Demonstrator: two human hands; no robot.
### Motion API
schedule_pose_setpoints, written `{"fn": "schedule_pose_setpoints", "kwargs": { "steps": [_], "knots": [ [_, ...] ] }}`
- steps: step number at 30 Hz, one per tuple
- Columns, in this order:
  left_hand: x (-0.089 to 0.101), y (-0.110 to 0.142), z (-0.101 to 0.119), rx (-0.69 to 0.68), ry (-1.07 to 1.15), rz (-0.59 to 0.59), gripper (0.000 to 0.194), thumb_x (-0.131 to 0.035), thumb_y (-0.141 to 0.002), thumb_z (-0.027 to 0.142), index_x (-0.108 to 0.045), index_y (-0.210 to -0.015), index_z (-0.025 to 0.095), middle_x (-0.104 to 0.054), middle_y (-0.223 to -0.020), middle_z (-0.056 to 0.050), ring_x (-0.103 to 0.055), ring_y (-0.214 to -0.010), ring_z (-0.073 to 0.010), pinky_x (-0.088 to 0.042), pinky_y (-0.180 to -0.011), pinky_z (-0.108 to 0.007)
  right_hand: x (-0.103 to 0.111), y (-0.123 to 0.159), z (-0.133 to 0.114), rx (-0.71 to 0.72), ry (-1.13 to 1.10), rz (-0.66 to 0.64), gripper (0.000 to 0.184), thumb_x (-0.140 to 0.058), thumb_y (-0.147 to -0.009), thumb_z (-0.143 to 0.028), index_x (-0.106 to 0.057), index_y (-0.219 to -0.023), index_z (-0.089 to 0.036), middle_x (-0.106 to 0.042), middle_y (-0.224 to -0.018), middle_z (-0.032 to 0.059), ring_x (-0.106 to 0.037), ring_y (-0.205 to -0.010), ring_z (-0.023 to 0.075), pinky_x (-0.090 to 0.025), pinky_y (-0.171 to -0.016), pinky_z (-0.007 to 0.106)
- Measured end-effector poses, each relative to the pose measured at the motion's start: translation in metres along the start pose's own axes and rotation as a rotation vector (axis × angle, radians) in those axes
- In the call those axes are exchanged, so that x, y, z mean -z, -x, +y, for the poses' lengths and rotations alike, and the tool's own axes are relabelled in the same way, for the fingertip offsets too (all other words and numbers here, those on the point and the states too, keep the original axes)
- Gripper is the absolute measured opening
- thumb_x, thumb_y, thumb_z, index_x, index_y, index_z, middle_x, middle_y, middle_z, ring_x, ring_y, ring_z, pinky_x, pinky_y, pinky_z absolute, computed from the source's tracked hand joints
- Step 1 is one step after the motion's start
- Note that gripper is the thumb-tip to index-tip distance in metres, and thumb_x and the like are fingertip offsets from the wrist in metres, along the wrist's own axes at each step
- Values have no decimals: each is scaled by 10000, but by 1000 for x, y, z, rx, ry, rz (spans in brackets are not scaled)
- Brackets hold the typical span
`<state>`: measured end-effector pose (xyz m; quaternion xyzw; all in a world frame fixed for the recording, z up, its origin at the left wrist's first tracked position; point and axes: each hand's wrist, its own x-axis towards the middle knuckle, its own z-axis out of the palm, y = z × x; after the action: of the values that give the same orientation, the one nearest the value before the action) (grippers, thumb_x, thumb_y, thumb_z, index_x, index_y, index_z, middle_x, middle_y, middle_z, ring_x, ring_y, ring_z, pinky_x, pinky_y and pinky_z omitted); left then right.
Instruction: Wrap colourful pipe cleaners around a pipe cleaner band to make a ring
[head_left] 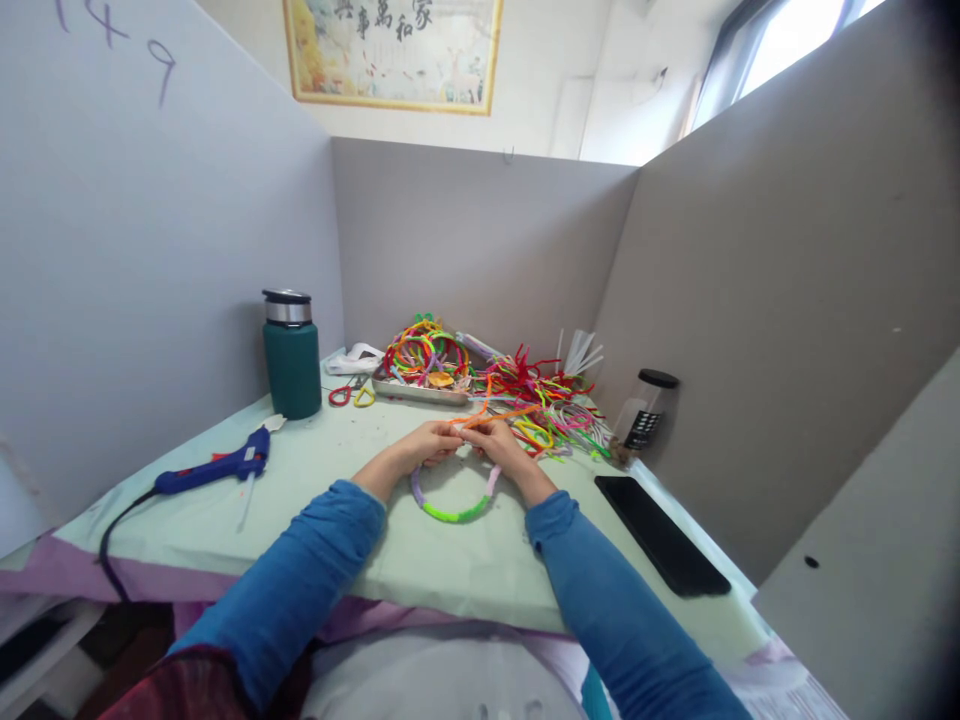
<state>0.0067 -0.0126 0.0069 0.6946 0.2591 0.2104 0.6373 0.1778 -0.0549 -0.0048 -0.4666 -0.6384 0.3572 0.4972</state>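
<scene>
A ring wrapped in purple, green and pale pink pipe cleaner (455,516) hangs below my two hands, over the pale green table cover. My left hand (431,445) is closed on the ring's upper left part. Close beside it, my right hand (499,447) pinches at the top, where an orange pipe cleaner (517,413) sticks out with its loose ends up and to the right. The fingertips nearly meet, and they hide the top of the ring. Which fingers grip the orange strand and which the ring is hard to make out.
Behind my hands lie a metal tray (420,392) with colourful rings and a heap of pipe cleaners (536,378). A green bottle (292,360) and a blue glue gun (214,472) are left; a black phone (660,535) and a clear bottle (643,412) are right. Grey partitions (480,235) enclose the table.
</scene>
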Motion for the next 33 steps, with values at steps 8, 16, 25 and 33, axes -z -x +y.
{"fn": "schedule_pose_setpoints", "kwargs": {
  "steps": [8,16,25,33],
  "knots": [
    [1,-2,-2,41,-45,52,348,-699,-667,438,-474,-750,186,-327,-494,91,-190,-349,-30,-61,-388,-236,1,-7,11,133,68,84,268,-665,-718,-420,-692,-772,-158,-649,-727,34,-551,-672,152,-407,-607,255],
    [0,-1,0,33,-47,107,324,-697,-667,414,-476,-717,182,-346,-495,82,-201,-350,-32,-73,-398,-233,1,-10,9,218,165,146,244,-662,-740,-414,-693,-735,-171,-657,-746,53,-582,-715,180,-440,-667,295],
    [2,-6,-1,54,-48,336,278,-691,-681,376,-532,-747,158,-376,-488,74,-235,-347,-35,-91,-401,-225,-4,-8,5,384,252,168,270,-682,-738,-469,-675,-708,-201,-632,-802,67,-572,-815,210,-455,-768,343],
    [0,-3,2,56,-25,381,354,-716,-661,445,-508,-715,164,-315,-458,96,-218,-349,-33,-86,-397,-220,-3,-7,7,450,316,138,255,-654,-787,-460,-718,-765,-214,-637,-846,68,-565,-844,199,-433,-809,347]
  ]
}}
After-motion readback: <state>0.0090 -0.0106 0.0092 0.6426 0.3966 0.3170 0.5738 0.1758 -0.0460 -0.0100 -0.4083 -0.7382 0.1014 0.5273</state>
